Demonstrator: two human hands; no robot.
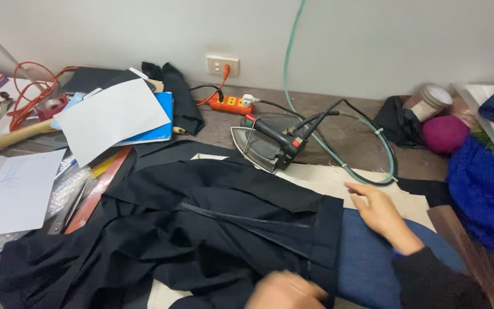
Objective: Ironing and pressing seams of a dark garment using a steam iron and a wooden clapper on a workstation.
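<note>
Both hands open, flat: right (379, 213) on blue pad (367, 257), left (284, 290) on black garment (201, 229).

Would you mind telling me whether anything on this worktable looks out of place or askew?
The dark steam iron lies tipped on its side near the wall, soleplate facing outward, with its cords looped loosely beside it. The black garment lies rumpled under the left hand and right hand. Nothing looks spilled or damaged.
</note>
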